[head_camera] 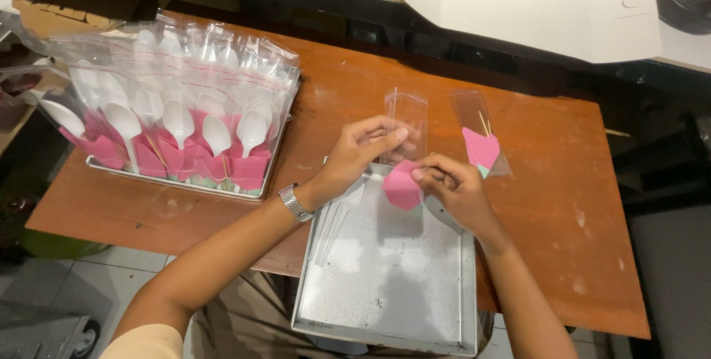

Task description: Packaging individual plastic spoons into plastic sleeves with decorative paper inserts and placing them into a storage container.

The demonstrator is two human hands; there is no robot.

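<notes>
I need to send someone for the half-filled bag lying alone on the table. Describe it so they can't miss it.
On the brown table, look past the near tray to the right of the hands. The clear bag lies flat there, alone, holding only a pink napkin and a toothpick, with no spoon, unlike the filled bags at left.

Both hands (411,163) slip a pink napkin (402,185) into a clear sleeve (405,118).

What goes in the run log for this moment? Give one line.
left hand: holds clear sleeve | right hand: holds pink napkin | below: metal tray
</notes>
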